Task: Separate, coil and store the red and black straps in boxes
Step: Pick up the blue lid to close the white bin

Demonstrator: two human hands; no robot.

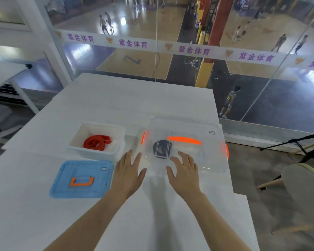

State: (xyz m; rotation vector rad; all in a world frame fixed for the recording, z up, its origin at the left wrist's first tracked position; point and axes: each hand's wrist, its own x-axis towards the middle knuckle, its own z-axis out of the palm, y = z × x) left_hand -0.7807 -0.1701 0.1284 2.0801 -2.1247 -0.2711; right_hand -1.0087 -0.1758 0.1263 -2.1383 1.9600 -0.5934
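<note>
A coiled red strap (96,142) lies in an open white box (76,138) left of centre. A coiled black strap (161,148) sits inside a clear box (212,156) whose clear lid with an orange handle (184,140) is on top. My left hand (130,173) is spread flat at the clear box's near left corner. My right hand (185,171) rests with fingers apart on the lid's near edge. Neither hand holds anything.
A blue lid (98,180) with an orange handle lies flat in front of the white box. The white table (134,98) ends at a glass wall behind and drops off on the right, where a chair (304,187) and a tripod stand.
</note>
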